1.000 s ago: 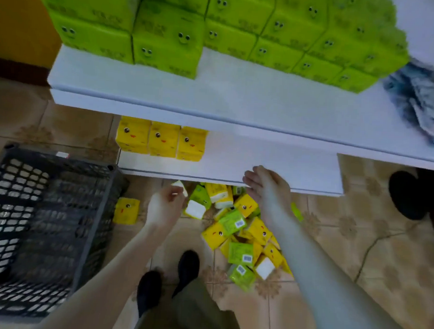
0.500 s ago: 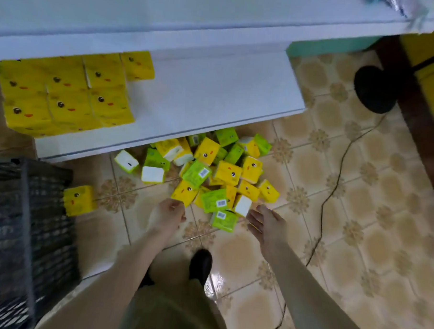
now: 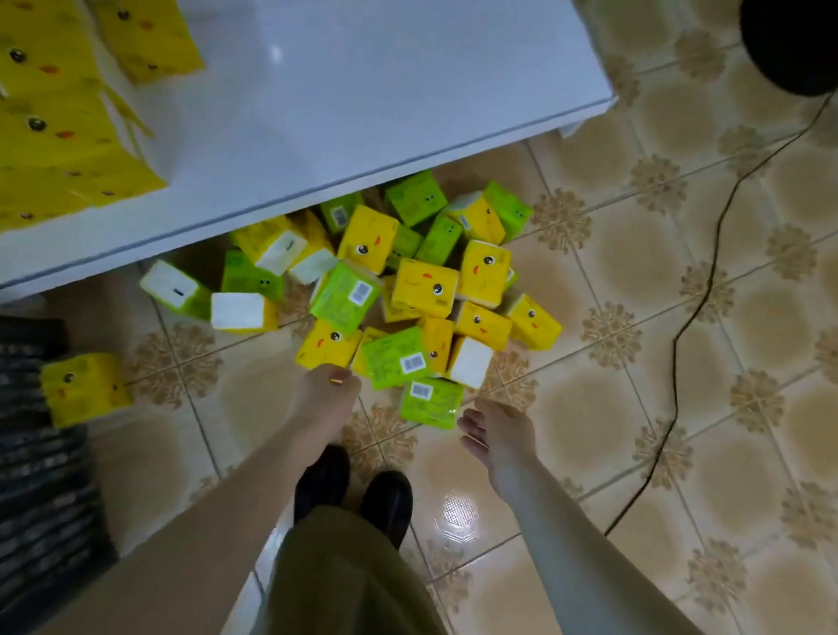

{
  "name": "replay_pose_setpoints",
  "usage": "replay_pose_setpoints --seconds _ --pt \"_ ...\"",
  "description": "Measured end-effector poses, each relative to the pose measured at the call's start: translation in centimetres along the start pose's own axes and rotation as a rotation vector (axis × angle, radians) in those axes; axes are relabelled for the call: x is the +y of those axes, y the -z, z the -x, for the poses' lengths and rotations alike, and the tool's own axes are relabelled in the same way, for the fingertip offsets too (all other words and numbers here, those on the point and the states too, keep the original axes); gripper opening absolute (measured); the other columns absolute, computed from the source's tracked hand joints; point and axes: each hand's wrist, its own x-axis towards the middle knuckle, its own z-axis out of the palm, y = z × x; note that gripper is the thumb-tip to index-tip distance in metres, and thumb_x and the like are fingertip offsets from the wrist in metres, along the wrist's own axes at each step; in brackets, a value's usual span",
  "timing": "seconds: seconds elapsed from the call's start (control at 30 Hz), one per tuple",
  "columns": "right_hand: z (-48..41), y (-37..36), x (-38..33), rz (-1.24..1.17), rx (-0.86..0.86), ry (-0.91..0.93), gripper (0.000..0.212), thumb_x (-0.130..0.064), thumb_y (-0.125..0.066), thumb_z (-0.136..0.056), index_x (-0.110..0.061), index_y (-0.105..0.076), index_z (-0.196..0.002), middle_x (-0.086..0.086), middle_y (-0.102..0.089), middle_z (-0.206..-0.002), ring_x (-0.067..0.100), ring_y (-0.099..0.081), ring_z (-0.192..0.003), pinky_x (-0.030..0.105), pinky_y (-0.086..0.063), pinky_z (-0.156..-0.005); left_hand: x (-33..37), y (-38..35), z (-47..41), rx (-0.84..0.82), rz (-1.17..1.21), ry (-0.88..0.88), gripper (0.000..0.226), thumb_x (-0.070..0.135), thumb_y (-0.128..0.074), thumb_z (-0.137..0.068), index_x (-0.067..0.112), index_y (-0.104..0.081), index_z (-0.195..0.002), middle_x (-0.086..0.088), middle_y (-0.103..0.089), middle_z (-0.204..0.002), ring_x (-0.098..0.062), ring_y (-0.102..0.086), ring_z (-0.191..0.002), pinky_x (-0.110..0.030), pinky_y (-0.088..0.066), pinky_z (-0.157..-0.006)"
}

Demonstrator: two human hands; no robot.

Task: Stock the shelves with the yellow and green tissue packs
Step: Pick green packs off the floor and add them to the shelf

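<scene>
A heap of yellow tissue packs (image 3: 425,286) and green tissue packs (image 3: 343,295) lies on the tiled floor, partly under the front edge of the low white shelf (image 3: 369,99). Stacked yellow packs (image 3: 42,109) fill the shelf's left end. My left hand (image 3: 329,395) hangs at the heap's near edge, its knuckles just short of a yellow pack (image 3: 327,344); its fingers are loosely curled and hold nothing. My right hand (image 3: 496,433) is open with relaxed fingers, palm turned left, just right of a green pack (image 3: 430,402) and apart from it.
One yellow pack (image 3: 82,389) lies alone on the floor beside a black plastic crate (image 3: 17,467) at the left. A black cable (image 3: 685,329) runs across the tiles on the right, and a dark round object (image 3: 799,41) sits top right. My shoes (image 3: 352,487) stand below the heap.
The view has dropped from the upper shelf with green packs to the floor heap. Both hands came down from the shelf edge to the heap's near side.
</scene>
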Motion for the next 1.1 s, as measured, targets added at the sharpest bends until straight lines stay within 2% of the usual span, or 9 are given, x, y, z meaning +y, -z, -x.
replay_pose_setpoints --seconds 0.23,0.33,0.43,0.53,0.63,0.77,0.83,0.93,1.1 --pt "-13.5 -5.4 4.2 0.115 0.008 0.027 0.015 -0.016 -0.049 -0.095 -0.013 -0.054 -0.108 0.004 -0.052 -0.075 0.023 -0.054 -0.082 0.041 -0.052 -0.077 -3.8 -6.3 -11.4 0.050 -0.170 -0.020 0.036 0.013 -0.054 -0.090 0.000 -0.051 -0.124 -0.024 -0.057 -0.117 -0.032 -0.054 -0.090 -0.036 -0.044 -0.076" --pt "-18.8 -7.0 6.0 0.188 0.024 0.054 0.037 -0.025 -0.051 -0.094 -0.013 -0.050 -0.128 0.009 -0.053 -0.102 0.029 -0.054 -0.094 0.048 -0.049 -0.092 -5.3 -8.3 -16.0 0.049 -0.270 -0.065 0.049 0.022 -0.051 -0.094 0.008 -0.038 -0.139 -0.022 -0.051 -0.131 -0.038 -0.052 -0.114 -0.039 -0.043 -0.090" --pt "-21.9 -7.9 6.9 0.170 -0.032 0.061 0.046 -0.032 -0.047 -0.096 -0.020 -0.040 -0.139 0.010 -0.049 -0.126 0.031 -0.052 -0.109 0.052 -0.044 -0.098 -6.1 -9.9 -19.2 0.021 -0.240 -0.069 0.055 0.033 -0.045 -0.097 0.017 -0.028 -0.146 -0.018 -0.043 -0.141 -0.039 -0.048 -0.120 -0.047 -0.044 -0.097" --pt "-22.6 -8.3 6.9 0.132 -0.113 0.008 0.046 -0.027 -0.041 -0.099 -0.020 -0.034 -0.143 0.012 -0.050 -0.126 0.031 -0.051 -0.116 0.051 -0.043 -0.100 -6.0 -10.4 -19.9 0.004 -0.232 -0.040 0.047 0.034 -0.042 -0.098 0.011 -0.039 -0.139 -0.020 -0.047 -0.136 -0.039 -0.049 -0.119 -0.048 -0.046 -0.096" --pt "-21.1 -7.6 6.1 0.086 -0.123 -0.011 0.043 -0.015 -0.040 -0.097 -0.016 -0.039 -0.139 0.010 -0.052 -0.108 0.030 -0.055 -0.108 0.042 -0.047 -0.088 -5.1 -9.9 -18.4 0.074 -0.154 -0.017 0.037 0.033 -0.043 -0.097 0.006 -0.050 -0.121 -0.021 -0.055 -0.120 -0.040 -0.054 -0.110 -0.049 -0.049 -0.091" --pt "-16.2 -5.4 3.4 -0.092 -0.143 0.041 0.037 -0.004 -0.041 -0.092 -0.016 -0.048 -0.127 0.008 -0.053 -0.106 0.025 -0.054 -0.098 0.028 -0.051 -0.069 -2.1 -8.3 -13.2 0.180 0.083 0.005 0.031 0.038 -0.050 -0.094 0.008 -0.049 -0.087 -0.017 -0.056 -0.102 -0.035 -0.058 -0.100 -0.053 -0.053 -0.082" --pt "-12.8 -4.5 1.3 -0.211 -0.137 0.052 0.022 -0.013 -0.048 -0.092 -0.019 -0.054 -0.112 0.007 -0.057 -0.107 0.025 -0.057 -0.099 0.027 -0.052 -0.060 -0.1 -7.2 -9.6 0.203 0.244 0.031 0.036 0.043 -0.057 -0.089 0.007 -0.051 -0.090 -0.008 -0.055 -0.096 -0.030 -0.058 -0.096 -0.049 -0.056 -0.075" --pt "-7.2 -3.5 -1.9 -0.295 -0.149 0.078 0.024 -0.032 -0.053 -0.093 -0.020 -0.057 -0.113 0.004 -0.062 -0.115 0.024 -0.060 -0.105 0.032 -0.052 -0.068 3.1 -5.2 -4.3 0.212 0.437 0.074 0.051 0.048 -0.064 -0.082 0.005 -0.054 -0.106 -0.006 -0.056 -0.103 -0.026 -0.057 -0.101 -0.045 -0.058 -0.071" --pt "2.0 -2.4 -7.2 -0.420 -0.173 0.189 0.021 -0.033 -0.057 -0.091 -0.020 -0.061 -0.075 -0.007 -0.067 -0.066 0.011 -0.063 -0.065 0.024 -0.048 -0.058 8.5 -1.0 4.7 0.100 0.608 0.068 0.023 0.051 -0.059 -0.085 0.029 -0.055 -0.078 0.006 -0.057 -0.094 -0.019 -0.055 -0.098 -0.040 -0.054 -0.072"
